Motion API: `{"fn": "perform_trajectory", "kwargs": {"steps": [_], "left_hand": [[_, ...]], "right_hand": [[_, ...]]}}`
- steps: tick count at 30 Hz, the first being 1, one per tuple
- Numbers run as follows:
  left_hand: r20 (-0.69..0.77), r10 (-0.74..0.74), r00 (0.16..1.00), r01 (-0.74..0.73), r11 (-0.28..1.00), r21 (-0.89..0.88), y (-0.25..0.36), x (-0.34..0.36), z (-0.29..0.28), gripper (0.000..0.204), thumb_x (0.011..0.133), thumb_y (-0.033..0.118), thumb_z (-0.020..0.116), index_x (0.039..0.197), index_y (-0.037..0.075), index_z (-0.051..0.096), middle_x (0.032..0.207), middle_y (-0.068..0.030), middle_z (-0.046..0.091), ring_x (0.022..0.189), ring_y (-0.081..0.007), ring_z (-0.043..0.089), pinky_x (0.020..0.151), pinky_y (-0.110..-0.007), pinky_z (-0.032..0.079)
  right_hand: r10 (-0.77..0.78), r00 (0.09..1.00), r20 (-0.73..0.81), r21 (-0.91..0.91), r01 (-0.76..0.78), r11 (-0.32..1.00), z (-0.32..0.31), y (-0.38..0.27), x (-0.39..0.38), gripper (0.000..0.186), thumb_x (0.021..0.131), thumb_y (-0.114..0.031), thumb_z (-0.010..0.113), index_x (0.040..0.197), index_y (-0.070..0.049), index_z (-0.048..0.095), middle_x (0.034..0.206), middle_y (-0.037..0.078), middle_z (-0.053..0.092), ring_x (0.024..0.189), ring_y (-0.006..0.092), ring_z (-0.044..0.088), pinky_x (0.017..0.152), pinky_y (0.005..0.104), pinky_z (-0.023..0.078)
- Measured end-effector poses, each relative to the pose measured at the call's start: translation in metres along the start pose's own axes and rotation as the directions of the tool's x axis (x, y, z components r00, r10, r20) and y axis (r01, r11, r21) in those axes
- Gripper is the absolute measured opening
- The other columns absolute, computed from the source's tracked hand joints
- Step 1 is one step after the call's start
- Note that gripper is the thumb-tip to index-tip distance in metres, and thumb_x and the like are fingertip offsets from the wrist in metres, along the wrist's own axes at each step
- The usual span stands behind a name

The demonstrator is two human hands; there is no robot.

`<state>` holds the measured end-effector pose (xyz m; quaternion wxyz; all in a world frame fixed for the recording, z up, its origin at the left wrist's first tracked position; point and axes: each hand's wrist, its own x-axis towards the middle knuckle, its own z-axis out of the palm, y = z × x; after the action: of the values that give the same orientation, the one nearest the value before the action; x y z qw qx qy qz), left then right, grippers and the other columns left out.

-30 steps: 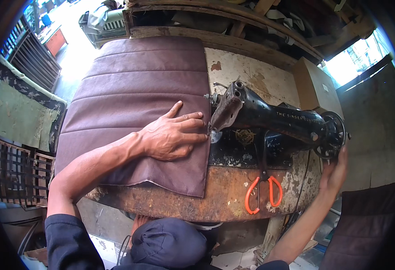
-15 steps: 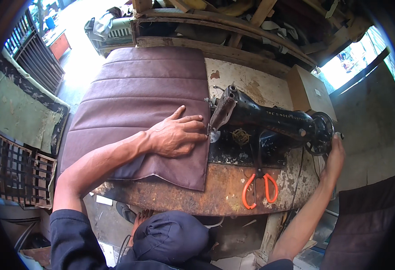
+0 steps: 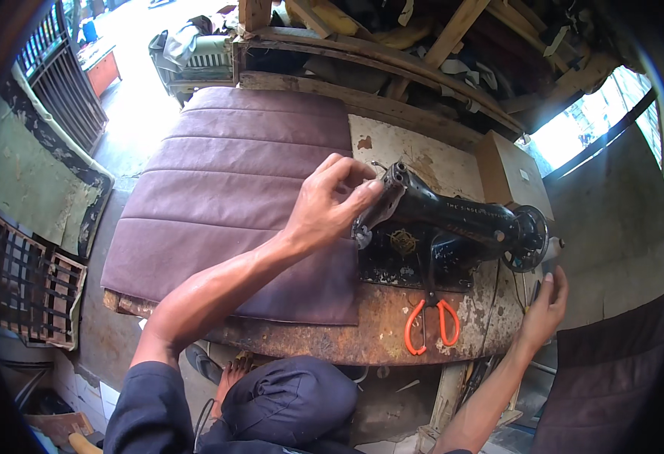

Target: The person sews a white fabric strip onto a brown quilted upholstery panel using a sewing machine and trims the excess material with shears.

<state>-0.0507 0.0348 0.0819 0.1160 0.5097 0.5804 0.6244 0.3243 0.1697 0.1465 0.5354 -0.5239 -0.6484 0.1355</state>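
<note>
A black sewing machine with a handwheel on its right end sits on a worn wooden table. My left hand is raised at the machine's head, thumb and forefinger closed together there; whatever they pinch is too small to make out. Beneath that forearm lies a brown-purple padded panel with stitched cross seams, its right edge at the needle area. Below the handwheel, my right hand has its fingers curled upward beside a dark slim piece. What it grips is unclear. Orange-handled scissors rest against the machine's bed.
The table's worn front edge runs just above my knee. A cardboard box stands behind the machine, below a wooden rack of cloth. Another dark padded panel hangs at the lower right. A slatted frame leans at the left.
My left hand has lifted off the panel and moved up to the machine's head. My right hand has come off the handwheel and dropped lower. The panel now lies flatter at its front edge.
</note>
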Motion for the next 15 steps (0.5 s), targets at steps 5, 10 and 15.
{"fn": "perform_trajectory", "kwargs": {"steps": [5,10,15], "left_hand": [[0.227,-0.468,0.854,0.514,0.696,-0.502,0.02,0.02,0.006,0.027,0.103,0.031,0.069,0.097,0.005,0.068,0.094,-0.001,0.064,0.077,-0.0076,0.054,0.071,-0.025,0.044],[0.455,-0.326,0.829,0.553,0.353,-0.755,0.037,-0.013,-0.03,0.019,0.111,0.027,0.055,0.103,0.01,0.054,0.078,0.0008,0.054,0.059,-0.0081,0.045,0.056,-0.022,0.037],[0.446,-0.316,0.838,0.546,0.484,-0.684,0.034,-0.02,-0.045,0.021,0.11,0.031,0.056,0.101,0.013,0.052,0.071,0.0053,0.041,0.054,-0.0052,0.03,0.049,-0.024,0.026]], "right_hand": [[0.007,0.995,0.101,0.058,-0.013,0.998,0.001,-0.012,-0.009,0.034,0.107,-0.016,0.057,0.133,0.006,0.062,0.131,0.013,0.065,0.122,0.0202,0.059,0.108,0.0337,0.044],[0.008,0.981,0.195,0.122,-0.033,0.992,0.012,-0.042,-0.043,0.03,0.107,-0.013,0.057,0.129,0.006,0.064,0.127,0.012,0.066,0.121,0.0183,0.06,0.107,0.0337,0.045],[0.016,0.896,0.444,0.205,-0.119,0.972,0.015,-0.064,-0.071,0.027,0.106,-0.009,0.058,0.128,0.004,0.065,0.125,0.009,0.068,0.117,0.0164,0.062,0.103,0.0303,0.048]]}}
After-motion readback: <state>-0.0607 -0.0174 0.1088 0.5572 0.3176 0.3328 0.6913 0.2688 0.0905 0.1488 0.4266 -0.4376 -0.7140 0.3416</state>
